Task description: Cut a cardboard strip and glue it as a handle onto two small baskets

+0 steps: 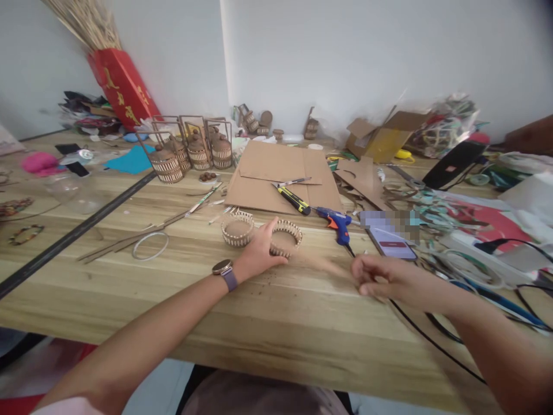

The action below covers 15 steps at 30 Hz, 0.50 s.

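Note:
On the table, my left hand (pixel 256 253) wraps its thumb and fingers round the near left side of a small round woven basket (pixel 294 229) with a slatted, two-tone wall. A similar round basket (pixel 231 235) stands just left of that hand, partly behind it. My right hand (pixel 382 278) pinches one end of a thin brown strip (pixel 324 265), blurred by motion. The strip's other end reaches to the front of the held basket; whether it is fastened there I cannot tell. A blue glue gun (pixel 339 223) lies beyond my right hand, beside a phone (pixel 391 239).
A cardboard sheet (pixel 268 164) with a yellow-black utility knife (pixel 294 200) lies behind the baskets. Several finished handled baskets (pixel 199 153) stand at the back left. A white ring (pixel 150 246) and brown strips lie left. Cables and a power strip (pixel 488 256) crowd the right.

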Each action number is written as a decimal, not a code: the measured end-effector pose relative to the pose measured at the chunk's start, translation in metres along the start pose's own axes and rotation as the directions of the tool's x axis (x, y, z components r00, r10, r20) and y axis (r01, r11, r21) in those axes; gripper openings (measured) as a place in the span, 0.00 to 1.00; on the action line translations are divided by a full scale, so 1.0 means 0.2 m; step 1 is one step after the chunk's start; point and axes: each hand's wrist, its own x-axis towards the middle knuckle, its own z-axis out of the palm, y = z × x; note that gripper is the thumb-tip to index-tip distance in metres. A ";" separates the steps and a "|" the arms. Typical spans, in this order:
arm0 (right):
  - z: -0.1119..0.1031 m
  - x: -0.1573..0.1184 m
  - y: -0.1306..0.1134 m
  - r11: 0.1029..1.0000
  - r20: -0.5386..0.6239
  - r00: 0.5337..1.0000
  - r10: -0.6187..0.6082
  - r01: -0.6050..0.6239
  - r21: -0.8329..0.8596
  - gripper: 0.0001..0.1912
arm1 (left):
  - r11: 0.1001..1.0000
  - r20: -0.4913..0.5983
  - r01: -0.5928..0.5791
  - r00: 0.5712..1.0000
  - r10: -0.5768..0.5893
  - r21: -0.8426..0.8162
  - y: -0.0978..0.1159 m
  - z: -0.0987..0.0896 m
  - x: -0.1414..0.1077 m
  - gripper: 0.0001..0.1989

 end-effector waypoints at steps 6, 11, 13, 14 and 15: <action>-0.01 0.17 -0.10 0.934 -0.401 0.916 0.003 0.141 0.328 0.20 | 0.983 -0.075 -0.083 0.993 0.096 0.163 0.02 0.00 -0.05 0.48; 0.06 0.24 -0.14 0.916 -0.434 0.901 -0.004 0.178 0.361 0.19 | 0.946 -0.160 -0.224 0.951 0.265 0.234 0.23 -0.01 -0.19 0.21; 0.10 0.26 -0.17 0.905 -0.438 0.899 -0.015 0.198 0.376 0.19 | 0.970 -0.058 -0.218 0.973 0.225 0.108 0.33 0.01 -0.23 0.15; 0.12 0.27 -0.19 0.901 -0.442 0.897 -0.018 0.206 0.382 0.19 | 0.982 -0.015 -0.184 0.983 0.185 0.040 0.37 0.02 -0.25 0.13; 0.14 0.27 -0.20 0.897 -0.447 0.894 -0.020 0.213 0.388 0.19 | 0.991 0.022 -0.135 0.991 0.135 -0.004 0.40 0.03 -0.26 0.10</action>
